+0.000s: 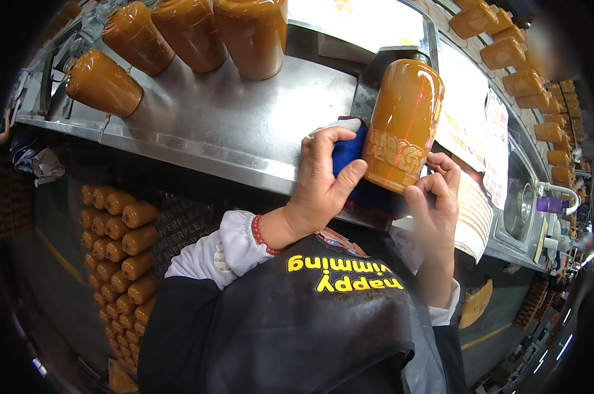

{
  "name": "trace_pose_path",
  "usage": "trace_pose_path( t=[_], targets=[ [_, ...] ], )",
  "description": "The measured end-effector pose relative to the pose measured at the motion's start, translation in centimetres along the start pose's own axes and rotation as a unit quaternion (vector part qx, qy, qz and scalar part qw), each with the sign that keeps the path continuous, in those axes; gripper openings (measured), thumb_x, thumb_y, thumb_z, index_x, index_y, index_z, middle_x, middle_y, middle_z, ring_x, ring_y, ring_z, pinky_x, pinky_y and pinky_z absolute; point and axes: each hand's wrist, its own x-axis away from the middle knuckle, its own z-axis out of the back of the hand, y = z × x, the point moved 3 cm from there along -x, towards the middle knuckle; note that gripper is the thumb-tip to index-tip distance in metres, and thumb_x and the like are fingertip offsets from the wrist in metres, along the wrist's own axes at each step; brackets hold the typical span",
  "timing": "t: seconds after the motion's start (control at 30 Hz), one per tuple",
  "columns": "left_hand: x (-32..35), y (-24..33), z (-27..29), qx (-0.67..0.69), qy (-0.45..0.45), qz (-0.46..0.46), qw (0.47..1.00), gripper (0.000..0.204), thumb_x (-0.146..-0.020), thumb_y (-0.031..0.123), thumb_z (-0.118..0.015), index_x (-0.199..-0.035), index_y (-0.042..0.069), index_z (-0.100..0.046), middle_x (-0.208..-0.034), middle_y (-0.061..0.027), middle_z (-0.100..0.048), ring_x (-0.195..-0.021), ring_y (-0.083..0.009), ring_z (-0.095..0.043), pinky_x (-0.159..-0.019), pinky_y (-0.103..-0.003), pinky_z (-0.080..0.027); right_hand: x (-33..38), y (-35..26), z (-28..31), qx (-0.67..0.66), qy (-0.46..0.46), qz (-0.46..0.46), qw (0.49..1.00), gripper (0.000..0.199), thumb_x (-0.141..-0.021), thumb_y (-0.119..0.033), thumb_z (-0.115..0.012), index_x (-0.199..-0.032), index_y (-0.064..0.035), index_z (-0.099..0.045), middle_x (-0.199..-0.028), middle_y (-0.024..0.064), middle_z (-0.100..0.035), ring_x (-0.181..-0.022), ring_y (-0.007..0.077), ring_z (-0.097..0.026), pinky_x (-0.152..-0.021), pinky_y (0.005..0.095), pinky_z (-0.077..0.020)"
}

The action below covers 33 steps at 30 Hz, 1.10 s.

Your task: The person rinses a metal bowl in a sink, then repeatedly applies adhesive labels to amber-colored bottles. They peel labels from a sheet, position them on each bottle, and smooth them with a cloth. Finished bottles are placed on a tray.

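Note:
An amber glossy vase (405,111) with a band of pale ornament (395,152) around its lower part leans in front of me, its closer end toward my body. Beneath and beside it shows a blue padded rest (349,148). My left hand (323,174) is curled by this pad, a small white pad (351,124) under its index finger; its thumb reaches the vase's left edge. The fingers of my right hand (435,200) are bent at the vase's lower right edge, with thumb and fingertips against it. A thin red light line runs down the vase.
More amber vases (251,39) stand on the metal bench (244,125) at the far left. Printed sheets (464,105) lie right of the vase, near stacked striped paper (474,217). A metal basin (523,203) is farther right. Stacked amber vases (120,249) fill the lower left.

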Motion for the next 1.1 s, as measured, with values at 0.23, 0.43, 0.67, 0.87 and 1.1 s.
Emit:
trace_pose_path(
  t=[0.23,0.43,0.67,0.87,1.1],
  targets=[
    [2.4,2.3,0.8,-0.168,-0.04,-0.276,0.946,0.039,-0.082,0.004,-0.073,-0.118,0.017,-0.071,-0.117,-0.0016,-0.064,-0.115,-0.0211,-0.053,-0.12,-0.049,-0.02,0.0,0.3,-0.1,0.008,-0.005,0.015,1.0,0.024,-0.089,-0.018,-0.074,-0.082,-0.0024,-0.056,-0.125,0.0182,-0.045,-0.117,0.0305,-0.048,-0.102,0.0425,-0.0398],
    [2.3,1.1,1.7,-0.176,-0.075,-0.213,0.958,0.043,-0.081,0.005,-0.074,-0.122,0.017,-0.07,-0.119,0.0009,-0.065,-0.117,-0.0189,-0.053,-0.122,-0.048,-0.019,-0.2,0.3,0.2,0.011,-0.006,0.018,1.0,0.024,-0.089,-0.018,-0.074,-0.082,-0.0025,-0.057,-0.125,0.0183,-0.045,-0.116,0.0311,-0.049,-0.102,0.0427,-0.0401],
    [0.6,2.8,1.6,-0.213,-0.09,-0.392,0.89,0.037,-0.081,0.014,-0.076,-0.117,0.022,-0.071,-0.115,0.0042,-0.065,-0.112,-0.0167,-0.053,-0.118,-0.045,-0.028,-0.1,0.4,0.6,-0.027,-0.026,0.007,0.999,0.021,-0.089,-0.016,-0.073,-0.083,-0.0028,-0.058,-0.125,0.0177,-0.046,-0.116,0.031,-0.048,-0.102,0.0409,-0.0396],
    [-0.9,3.7,1.6,-0.236,-0.124,-0.445,0.855,0.035,-0.077,0.016,-0.08,-0.109,0.025,-0.07,-0.108,0.0081,-0.061,-0.107,-0.0148,-0.052,-0.107,-0.04,-0.038,-0.1,1.4,2.7,-0.1,-0.115,-0.012,0.988,0.022,-0.092,-0.017,-0.07,-0.086,-0.0021,-0.056,-0.119,0.0145,-0.045,-0.114,0.0266,-0.047,-0.1,0.0355,-0.0383],
    [-1.9,4.8,0.9,-0.256,-0.151,-0.486,0.822,0.031,-0.075,0.017,-0.079,-0.104,0.026,-0.07,-0.102,0.0088,-0.06,-0.107,-0.0132,-0.052,-0.103,-0.036,-0.04,0.4,3.2,3.4,-0.136,-0.148,-0.03,0.979,0.022,-0.096,-0.019,-0.065,-0.088,-0.0017,-0.054,-0.114,0.0126,-0.046,-0.106,0.0235,-0.047,-0.093,0.0324,-0.0409]
  ],
)
